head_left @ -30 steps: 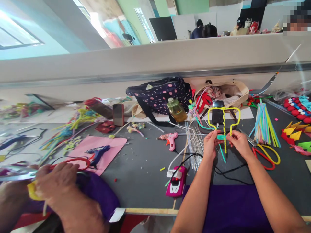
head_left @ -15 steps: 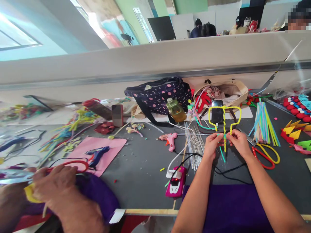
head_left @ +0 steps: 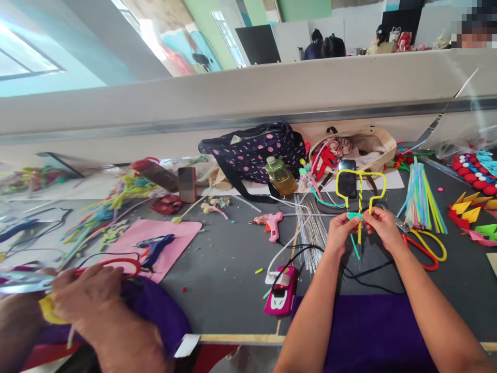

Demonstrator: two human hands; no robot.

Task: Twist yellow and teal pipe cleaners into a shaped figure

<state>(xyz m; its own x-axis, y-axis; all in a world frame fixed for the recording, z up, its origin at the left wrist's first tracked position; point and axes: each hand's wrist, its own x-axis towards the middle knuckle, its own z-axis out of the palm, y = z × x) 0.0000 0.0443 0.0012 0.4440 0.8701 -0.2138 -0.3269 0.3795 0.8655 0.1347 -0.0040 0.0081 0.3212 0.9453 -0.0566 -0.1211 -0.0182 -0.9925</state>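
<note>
A yellow pipe cleaner frame (head_left: 385, 182), bent into two side loops with a twisted middle stem, stands upright between my hands. A green pipe cleaner (head_left: 355, 247) crosses its lower part, and one end hangs down below my fingers. My left hand (head_left: 340, 228) is closed, pinching the green pipe cleaner where it meets the yellow one. My right hand (head_left: 382, 227) is closed too, its fingertips on the yellow frame just right of the stem. What lies right under the fingertips is partly hidden. Behind the frame a dark phone (head_left: 347, 181) leans against a beige bag (head_left: 382, 140).
Scissors (head_left: 427, 254) and a bundle of pastel pipe cleaners (head_left: 423, 202) lie to the right. Left of my arms are a pink glue gun (head_left: 274, 226), silver wires (head_left: 310, 228) and a magenta power strip (head_left: 282, 295). A co-worker's hand (head_left: 87, 292) holds scissors at far left.
The yellow frame has shifted slightly right. More of the green pipe cleaner now shows across the frame above my left fingers. The co-worker's hands have hardly moved.
</note>
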